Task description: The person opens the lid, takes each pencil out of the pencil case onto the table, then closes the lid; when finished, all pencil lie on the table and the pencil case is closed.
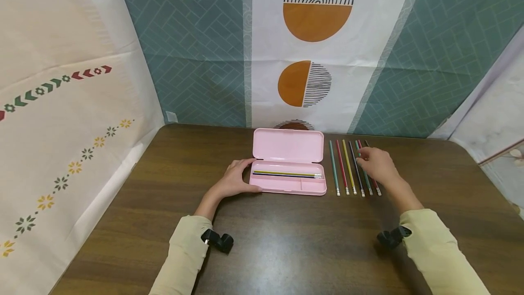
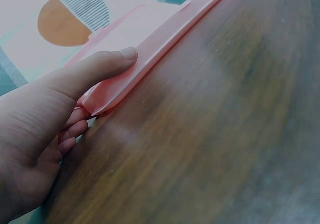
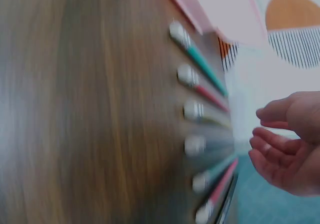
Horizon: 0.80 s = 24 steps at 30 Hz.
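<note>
My L hand grips the L end of the pink case, prob. to steady it; lid open, inner pencils lengthwise. R hand, thumb & fingers apart, nothing held, hovers over the pencil row R of case, prob. spaced for easy picking.

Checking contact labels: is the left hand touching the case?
Touching. The left wrist view shows the left hand gripping the case at one end, thumb against its wall.
</note>
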Motion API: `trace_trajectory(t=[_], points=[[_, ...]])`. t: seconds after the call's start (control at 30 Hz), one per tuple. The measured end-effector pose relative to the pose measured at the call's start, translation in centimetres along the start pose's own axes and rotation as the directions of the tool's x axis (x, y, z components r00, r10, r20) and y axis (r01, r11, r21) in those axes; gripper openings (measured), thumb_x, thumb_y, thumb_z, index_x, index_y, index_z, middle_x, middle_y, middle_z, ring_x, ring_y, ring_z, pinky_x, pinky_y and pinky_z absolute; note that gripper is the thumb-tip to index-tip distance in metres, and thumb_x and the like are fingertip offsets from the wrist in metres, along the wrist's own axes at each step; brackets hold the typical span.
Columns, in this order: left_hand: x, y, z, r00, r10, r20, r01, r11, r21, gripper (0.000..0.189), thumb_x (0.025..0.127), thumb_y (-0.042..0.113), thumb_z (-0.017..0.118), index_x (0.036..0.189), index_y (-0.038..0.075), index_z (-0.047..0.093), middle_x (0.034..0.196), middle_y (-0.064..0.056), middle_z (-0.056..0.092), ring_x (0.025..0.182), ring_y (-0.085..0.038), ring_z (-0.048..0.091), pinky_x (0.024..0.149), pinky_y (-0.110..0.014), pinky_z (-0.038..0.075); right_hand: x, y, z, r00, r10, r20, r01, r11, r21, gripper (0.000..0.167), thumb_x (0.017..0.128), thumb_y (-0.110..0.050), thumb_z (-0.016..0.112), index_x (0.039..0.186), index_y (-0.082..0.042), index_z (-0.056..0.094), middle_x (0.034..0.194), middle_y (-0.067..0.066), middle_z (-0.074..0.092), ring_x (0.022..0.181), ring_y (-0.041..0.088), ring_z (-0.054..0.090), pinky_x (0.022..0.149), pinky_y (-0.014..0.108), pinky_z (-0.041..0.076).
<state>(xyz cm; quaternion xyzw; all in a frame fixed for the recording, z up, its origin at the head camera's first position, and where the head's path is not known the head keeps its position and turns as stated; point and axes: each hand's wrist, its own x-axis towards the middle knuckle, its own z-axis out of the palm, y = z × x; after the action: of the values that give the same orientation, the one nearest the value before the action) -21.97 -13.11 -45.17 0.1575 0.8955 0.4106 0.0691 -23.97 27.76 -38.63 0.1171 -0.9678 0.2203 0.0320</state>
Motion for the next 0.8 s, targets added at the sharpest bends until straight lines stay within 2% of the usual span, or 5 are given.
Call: trace_trajectory(t=[0.17, 0.33, 0.57, 0.8], points=[[0.0, 0.0, 0.0, 1.000, 0.003, -0.001, -0.003, 1.000, -0.002, 0.094, 0.068, 0.040, 0.085, 0.146, 0.012, 0.042, 0.142, -0.009, 0.045, 0.127, -0.026, 0.032, 0.102, -0.053, 0.033, 1.0, -2.9, 1.6, 0.993, -0.114, 0.012, 0.113, 0.991, 0.076, 0.027, 0.091, -0.003, 0.062, 0.113, 0.012, 0.062, 0.100, 0.026, 0.066, 0.091, 0.040, 0.063, 0.076, 0.052, 0.049], [0.0, 0.0, 0.0, 1.000, 0.000, -0.006, 0.000, 1.000, 0.003, 0.093, 0.068, 0.039, 0.086, 0.145, 0.011, 0.042, 0.142, -0.009, 0.046, 0.127, -0.026, 0.033, 0.101, -0.053, 0.032, 1.9, -5.7, 3.4, 0.979, -0.190, 0.067, 0.177, 0.971, 0.163, 0.025, 0.089, -0.001, 0.065, 0.112, 0.009, 0.065, 0.096, 0.019, 0.069, 0.090, 0.034, 0.064, 0.077, 0.048, 0.051], [0.0, -0.2, -0.1, 1.000, 0.010, -0.008, -0.010, 1.000, 0.018, 0.093, 0.067, 0.038, 0.086, 0.144, 0.011, 0.043, 0.141, -0.010, 0.047, 0.126, -0.027, 0.034, 0.101, -0.052, 0.032, 2.9, -8.3, 6.1, 0.959, -0.224, 0.173, 0.178, 0.952, 0.249, 0.022, 0.089, -0.004, 0.067, 0.110, 0.004, 0.070, 0.097, 0.014, 0.071, 0.089, 0.026, 0.065, 0.081, 0.043, 0.052], [0.2, -0.4, -0.1, 0.999, 0.048, -0.015, -0.047, 0.998, 0.045, 0.093, 0.067, 0.039, 0.086, 0.144, 0.009, 0.044, 0.140, -0.011, 0.049, 0.124, -0.028, 0.037, 0.101, -0.050, 0.033, 3.2, -9.3, 7.3, 0.948, -0.240, 0.210, 0.163, 0.931, 0.326, 0.020, 0.088, -0.003, 0.069, 0.106, 0.003, 0.072, 0.097, 0.012, 0.071, 0.088, 0.023, 0.064, 0.083, 0.041, 0.051]])
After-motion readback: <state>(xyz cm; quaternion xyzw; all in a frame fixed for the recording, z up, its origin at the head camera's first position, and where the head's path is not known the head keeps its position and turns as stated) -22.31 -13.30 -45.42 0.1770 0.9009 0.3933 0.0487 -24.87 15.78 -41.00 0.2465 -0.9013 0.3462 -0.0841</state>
